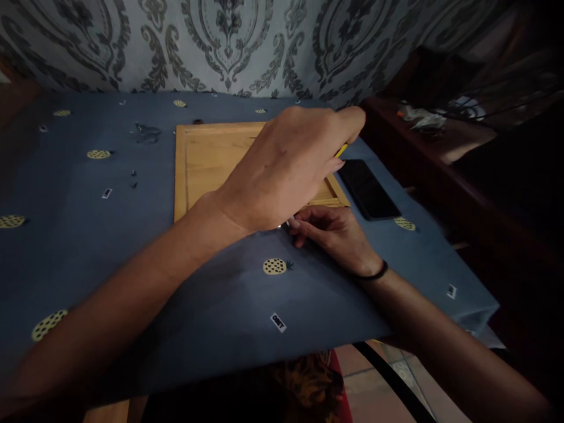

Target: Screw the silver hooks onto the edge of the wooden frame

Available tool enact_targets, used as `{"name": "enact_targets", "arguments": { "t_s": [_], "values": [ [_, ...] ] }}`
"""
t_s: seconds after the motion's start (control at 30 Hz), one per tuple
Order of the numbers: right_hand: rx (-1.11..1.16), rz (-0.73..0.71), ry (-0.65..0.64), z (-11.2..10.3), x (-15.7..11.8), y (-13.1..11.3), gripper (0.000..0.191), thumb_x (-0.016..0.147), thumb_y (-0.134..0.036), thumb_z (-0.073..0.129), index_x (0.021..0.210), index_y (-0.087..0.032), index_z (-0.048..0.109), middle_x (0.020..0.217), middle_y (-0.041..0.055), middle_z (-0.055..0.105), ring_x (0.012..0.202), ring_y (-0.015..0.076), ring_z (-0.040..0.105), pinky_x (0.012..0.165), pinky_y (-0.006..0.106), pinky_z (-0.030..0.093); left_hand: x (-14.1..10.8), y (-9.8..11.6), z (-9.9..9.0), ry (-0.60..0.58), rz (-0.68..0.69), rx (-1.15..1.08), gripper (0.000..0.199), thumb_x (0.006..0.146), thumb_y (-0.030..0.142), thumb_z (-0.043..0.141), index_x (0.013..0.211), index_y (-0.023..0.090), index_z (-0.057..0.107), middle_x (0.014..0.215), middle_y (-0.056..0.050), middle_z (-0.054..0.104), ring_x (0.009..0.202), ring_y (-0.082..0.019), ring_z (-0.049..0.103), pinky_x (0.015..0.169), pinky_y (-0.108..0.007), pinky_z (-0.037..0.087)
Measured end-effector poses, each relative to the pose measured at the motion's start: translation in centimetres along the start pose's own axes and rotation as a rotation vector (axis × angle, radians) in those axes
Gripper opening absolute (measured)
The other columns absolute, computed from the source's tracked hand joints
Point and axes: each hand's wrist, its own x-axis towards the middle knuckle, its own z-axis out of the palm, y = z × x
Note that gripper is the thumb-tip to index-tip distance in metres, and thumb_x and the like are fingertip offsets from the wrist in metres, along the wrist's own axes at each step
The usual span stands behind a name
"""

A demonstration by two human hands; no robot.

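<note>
A framed wooden panel (pixel 211 158) lies flat on the tablecloth in front of me. My left hand (pixel 286 161) reaches across its right half, closed around a thin yellow thing (pixel 341 150); only a short bit of it shows, so its kind is hidden. Close by the panel's near edge, my right hand (pixel 337 235) is closed in a pinch. A small whitish, shiny piece (pixel 288 222) shows at its thumb and fingertip, partly covered by my left hand. A dark band circles my right wrist.
A black phone (pixel 370 189) lies right of the panel. Small dark bits (pixel 133 179) and a crumpled, clear-looking item (pixel 146 133) rest on the blue pineapple-print tablecloth (pixel 211 305). Patterned curtain fabric (pixel 229 47) hangs behind. Dark wooden furniture (pixel 423 164) borders the right side.
</note>
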Motion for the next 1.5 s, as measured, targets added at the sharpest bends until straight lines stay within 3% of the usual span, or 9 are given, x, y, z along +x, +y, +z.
{"name": "enact_targets", "arguments": {
  "t_s": [0.2,0.73,1.07,1.3,1.5],
  "values": [
    [0.007,0.006,-0.003,0.0,0.0,0.0,0.048,0.074,-0.065,0.076,0.074,-0.018,0.069,0.058,0.0004,0.066,0.052,0.0115,0.062,0.053,0.026,0.05,0.3,-0.3,-0.6,-0.056,0.038,-0.021,0.019,0.099,0.021,0.046,0.101,0.02,0.065,0.079,0.003,0.064,0.077,-0.013,0.066,0.075,-0.033,0.051],
    [-0.043,0.001,0.009,-0.2,-0.2,-0.5,0.044,0.08,-0.062,0.073,0.074,-0.018,0.069,0.058,0.0008,0.067,0.053,0.0117,0.063,0.055,0.025,0.05,0.0,-0.1,-0.3,-0.055,0.008,-0.074,0.02,0.099,0.021,0.042,0.106,0.025,0.061,0.089,0.003,0.064,0.084,-0.014,0.066,0.077,-0.032,0.052],
    [0.011,0.006,-0.012,-0.1,-0.1,-0.2,0.044,0.074,-0.061,0.078,0.074,-0.018,0.069,0.058,-0.0002,0.065,0.053,0.0119,0.061,0.055,0.027,0.049,-0.1,0.1,-0.1,-0.027,0.023,-0.083,0.014,0.095,0.017,0.053,0.105,0.022,0.062,0.088,0.0,0.067,0.083,-0.017,0.067,0.073,-0.032,0.051],
    [0.057,0.034,-0.02,-0.1,-0.1,0.1,0.041,0.071,-0.057,0.082,0.076,-0.018,0.07,0.058,-0.0003,0.066,0.053,0.0113,0.06,0.054,0.026,0.049,0.3,1.0,-0.3,-0.118,-0.06,-0.074,0.017,0.092,0.011,0.062,0.108,0.015,0.06,0.088,0.0,0.065,0.082,-0.015,0.066,0.07,-0.027,0.047],
    [0.083,0.026,-0.005,0.0,0.1,0.4,0.041,0.069,-0.055,0.084,0.076,-0.017,0.069,0.058,-0.0012,0.065,0.052,0.0104,0.06,0.053,0.025,0.049,0.2,0.8,0.1,-0.071,-0.018,-0.056,0.018,0.09,0.01,0.061,0.103,0.02,0.059,0.089,0.003,0.066,0.079,-0.013,0.064,0.07,-0.028,0.046]
  ]
}}
